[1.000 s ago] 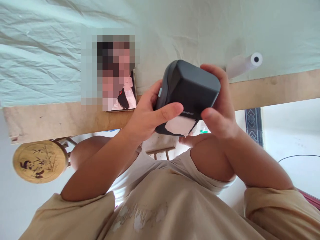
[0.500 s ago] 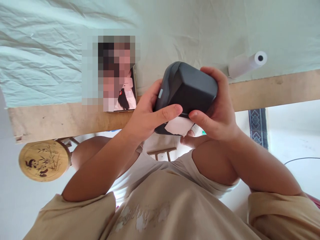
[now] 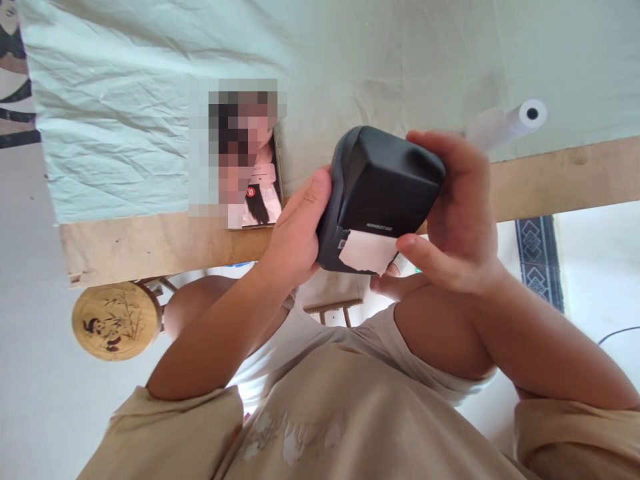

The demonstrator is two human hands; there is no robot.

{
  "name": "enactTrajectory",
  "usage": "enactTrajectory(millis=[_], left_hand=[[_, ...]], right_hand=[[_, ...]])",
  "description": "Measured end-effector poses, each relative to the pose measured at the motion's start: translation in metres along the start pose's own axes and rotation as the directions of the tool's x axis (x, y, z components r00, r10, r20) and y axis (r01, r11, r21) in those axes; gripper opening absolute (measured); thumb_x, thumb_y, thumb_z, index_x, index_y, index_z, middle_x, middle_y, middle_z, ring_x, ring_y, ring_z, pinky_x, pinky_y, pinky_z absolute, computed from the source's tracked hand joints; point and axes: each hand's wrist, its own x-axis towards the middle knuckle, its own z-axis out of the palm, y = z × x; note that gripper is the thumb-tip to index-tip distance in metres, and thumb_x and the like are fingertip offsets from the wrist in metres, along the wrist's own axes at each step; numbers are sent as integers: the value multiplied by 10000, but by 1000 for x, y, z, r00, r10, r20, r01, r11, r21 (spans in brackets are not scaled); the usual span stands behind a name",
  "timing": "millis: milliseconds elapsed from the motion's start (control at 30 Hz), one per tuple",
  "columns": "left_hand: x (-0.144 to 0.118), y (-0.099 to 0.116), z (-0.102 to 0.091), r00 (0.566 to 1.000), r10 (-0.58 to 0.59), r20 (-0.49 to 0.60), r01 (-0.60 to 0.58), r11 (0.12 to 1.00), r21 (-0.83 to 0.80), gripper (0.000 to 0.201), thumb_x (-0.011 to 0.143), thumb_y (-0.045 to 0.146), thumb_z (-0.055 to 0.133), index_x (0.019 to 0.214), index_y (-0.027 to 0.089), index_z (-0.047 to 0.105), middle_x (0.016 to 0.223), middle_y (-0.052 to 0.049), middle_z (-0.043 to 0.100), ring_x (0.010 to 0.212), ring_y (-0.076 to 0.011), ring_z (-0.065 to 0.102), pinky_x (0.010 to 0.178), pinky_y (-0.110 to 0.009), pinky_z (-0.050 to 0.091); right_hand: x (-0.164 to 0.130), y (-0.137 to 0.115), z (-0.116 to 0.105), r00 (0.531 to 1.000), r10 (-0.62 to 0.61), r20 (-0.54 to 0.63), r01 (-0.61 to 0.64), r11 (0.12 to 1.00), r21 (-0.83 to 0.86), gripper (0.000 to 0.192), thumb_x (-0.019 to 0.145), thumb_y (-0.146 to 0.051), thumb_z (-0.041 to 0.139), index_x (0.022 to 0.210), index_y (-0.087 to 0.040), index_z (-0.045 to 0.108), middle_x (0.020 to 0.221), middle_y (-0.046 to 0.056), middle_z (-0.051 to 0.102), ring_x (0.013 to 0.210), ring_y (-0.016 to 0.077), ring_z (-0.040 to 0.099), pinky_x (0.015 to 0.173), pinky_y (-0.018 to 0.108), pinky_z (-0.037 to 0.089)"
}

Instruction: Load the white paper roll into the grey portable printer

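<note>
I hold a dark grey label printer in both hands, just in front of the table's wooden edge. My left hand cups its left side with the thumb along the casing. My right hand wraps the right side and top. A short white paper strip sticks out of the slot under the brand lettering, and my right thumb touches the strip's right end.
A pale green cloth covers the table. On it lie a phone with a lit screen and a white paper roll. Below the table stand a round wooden stool with a panda drawing and a small stool.
My left thumb has slid off the printer's front to its side. The printer has turned so the slot faces me more. My right thumb has moved down to the paper strip.
</note>
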Motion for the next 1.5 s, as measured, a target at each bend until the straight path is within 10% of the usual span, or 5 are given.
enactTrajectory(millis=[500, 767, 933, 1167, 1500], left_hand=[[5, -1, -2, 980, 129, 151, -95, 971, -218, 341, 918, 461, 416, 918, 214, 651, 828, 30, 701, 954, -108, 682, 662, -174, 558], [3, 7, 1, 980, 54, 189, -35, 994, -103, 242, 850, 320, 598, 1071, 222, 599, 891, 28, 678, 776, -55, 666, 630, -119, 522], [2, 9, 3, 979, 33, 200, -25, 999, -42, 224, 875, 342, 555, 1043, 204, 612, 933, 14, 667, 877, -65, 672, 721, -126, 540], [5, 3, -5, 963, 70, 260, -80, 996, 28, 380, 792, 313, 675, 1154, 256, 576, 979, 16, 621, 839, -47, 604, 656, -105, 525], [1, 6, -1, 972, 74, 225, -106, 985, 133, 417, 815, 368, 639, 1207, 245, 567, 1020, -5, 625, 912, -82, 607, 657, -109, 500]], right_hand=[[0, -2, -1, 999, -13, 36, 12, 1000, 21, 896, 655, -228, 698, 1446, -338, 294, 1482, 28, 299, 1372, 199, 366, 1130, 345, 434], [5, 3, -19, 913, -228, -339, 120, 943, -311, 604, 720, -199, 722, 1263, -352, 507, 1152, -13, 504, 668, -17, 454, 551, 147, 369], [12, -2, -16, 846, -266, -462, 134, 945, -298, 57, 887, -134, 501, 922, -147, 458, 758, -16, 461, 653, 31, 606, 517, 150, 452], [6, -17, -4, 986, -132, -98, 44, 783, -621, 231, 762, -181, 659, 991, -148, 646, 927, 7, 661, 674, 39, 580, 560, 176, 435], [5, -29, -5, 999, 42, 12, -20, 687, -727, 275, 765, -253, 668, 1021, -203, 583, 709, -45, 594, 552, 38, 493, 503, 195, 348]])
